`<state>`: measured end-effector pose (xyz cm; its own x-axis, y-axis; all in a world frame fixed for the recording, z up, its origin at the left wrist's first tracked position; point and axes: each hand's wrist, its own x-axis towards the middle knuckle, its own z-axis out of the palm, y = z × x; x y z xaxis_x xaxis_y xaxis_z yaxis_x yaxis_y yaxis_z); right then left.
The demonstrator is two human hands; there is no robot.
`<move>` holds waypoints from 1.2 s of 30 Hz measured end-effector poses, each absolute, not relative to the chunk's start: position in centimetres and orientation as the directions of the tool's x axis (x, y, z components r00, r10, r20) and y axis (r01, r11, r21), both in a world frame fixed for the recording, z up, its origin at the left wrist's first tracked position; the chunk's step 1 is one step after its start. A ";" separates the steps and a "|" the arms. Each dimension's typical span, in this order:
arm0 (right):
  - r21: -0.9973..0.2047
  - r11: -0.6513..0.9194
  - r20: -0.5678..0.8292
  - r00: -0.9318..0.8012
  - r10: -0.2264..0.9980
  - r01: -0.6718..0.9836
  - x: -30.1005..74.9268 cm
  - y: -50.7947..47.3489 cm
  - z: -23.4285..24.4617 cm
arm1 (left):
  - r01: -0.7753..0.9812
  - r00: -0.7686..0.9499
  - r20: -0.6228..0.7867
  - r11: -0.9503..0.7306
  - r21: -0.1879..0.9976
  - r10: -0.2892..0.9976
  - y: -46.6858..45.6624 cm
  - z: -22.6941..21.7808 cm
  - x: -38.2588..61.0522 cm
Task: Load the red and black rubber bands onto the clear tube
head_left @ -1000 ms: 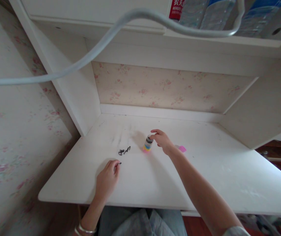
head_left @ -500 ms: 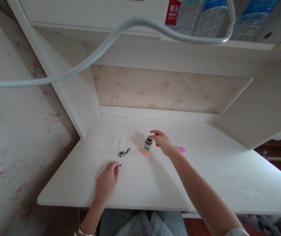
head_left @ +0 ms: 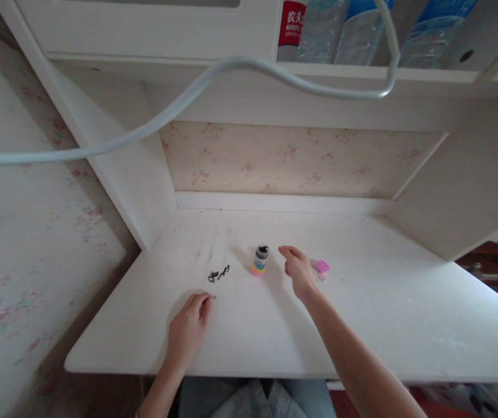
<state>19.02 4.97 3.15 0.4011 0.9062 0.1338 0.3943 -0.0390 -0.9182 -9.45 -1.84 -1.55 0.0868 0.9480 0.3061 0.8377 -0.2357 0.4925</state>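
My left hand (head_left: 187,330) rests low over the white desk, thumb and forefinger pinched on a small black elastic band (head_left: 214,298) whose loop pokes out past the fingertips. Beyond it lies a loose cluster of black elastic bands (head_left: 218,274). A small clear jar (head_left: 260,260) with blue, yellow and pink colouring stands upright and uncovered, with black bands showing at its mouth. Just right of the jar is my right hand (head_left: 297,268), fingers drawn together and apart from the jar; nothing shows in them.
A pink plastic piece (head_left: 322,267) lies on the desk (head_left: 388,313) to the right of my right hand. A pale cable (head_left: 249,62) arcs across above. Water bottles (head_left: 362,35) stand on the shelf overhead. A side panel (head_left: 100,151) rises on the left.
My right hand has drawn away from the jar's mouth to the right, its spread fingers closing together. My left hand stays in its pinch. The view has shifted slightly.
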 end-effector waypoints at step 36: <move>-0.855 0.099 0.254 0.245 0.935 0.509 18.6 2.0 -2.0 | 0.560 0.197 0.395 -0.434 0.706 0.897 6.7 7.0 3.5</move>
